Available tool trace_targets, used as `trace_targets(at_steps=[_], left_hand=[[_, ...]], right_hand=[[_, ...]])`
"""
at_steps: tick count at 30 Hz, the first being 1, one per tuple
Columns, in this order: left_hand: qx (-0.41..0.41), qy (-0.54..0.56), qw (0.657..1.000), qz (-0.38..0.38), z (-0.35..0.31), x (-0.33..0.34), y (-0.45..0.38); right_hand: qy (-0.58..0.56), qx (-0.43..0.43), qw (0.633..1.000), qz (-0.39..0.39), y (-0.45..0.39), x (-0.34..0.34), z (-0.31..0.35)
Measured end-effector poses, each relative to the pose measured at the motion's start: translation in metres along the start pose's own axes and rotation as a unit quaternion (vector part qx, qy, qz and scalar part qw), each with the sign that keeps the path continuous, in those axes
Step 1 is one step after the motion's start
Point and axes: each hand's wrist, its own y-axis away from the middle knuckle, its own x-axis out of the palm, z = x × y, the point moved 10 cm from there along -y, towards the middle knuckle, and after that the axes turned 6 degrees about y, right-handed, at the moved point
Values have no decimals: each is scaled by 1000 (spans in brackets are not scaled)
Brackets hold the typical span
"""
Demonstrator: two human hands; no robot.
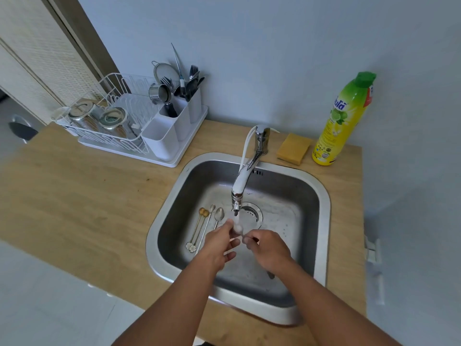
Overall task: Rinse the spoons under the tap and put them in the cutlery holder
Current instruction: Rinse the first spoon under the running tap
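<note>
Rinsing one spoon (237,229) under the tap (239,186), I pinch it between both hands: left hand (219,245) closed near the bowl, right hand (268,248) closed on what I take to be the handle, though water blurs it. I'd best turn it slowly so the stream reaches both faces. Four more spoons (205,224) lie on the sink (321,196) floor, left of the drain. The cutlery holder (174,123) has forks and utensils in its far compartments; the nearest looks empty
</note>
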Motion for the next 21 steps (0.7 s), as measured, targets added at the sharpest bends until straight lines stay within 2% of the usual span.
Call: trace_targets(at_steps=[4, 9, 14, 21], left_hand=[[-10, -8, 999, 35, 12, -12, -4], [33, -87, 995, 38, 4, -20, -7], [71, -129, 989, 28, -16, -8, -5], [63, -95, 993, -25, -27, 3, -6]], right_hand=[[-117, -9, 991, 64, -4, 10, -3], [-140, -41, 983, 109, -7, 17, -1], [-130, -78, 985, 86, -8, 8, 4], [-132, -105, 984, 56, -9, 4, 6]])
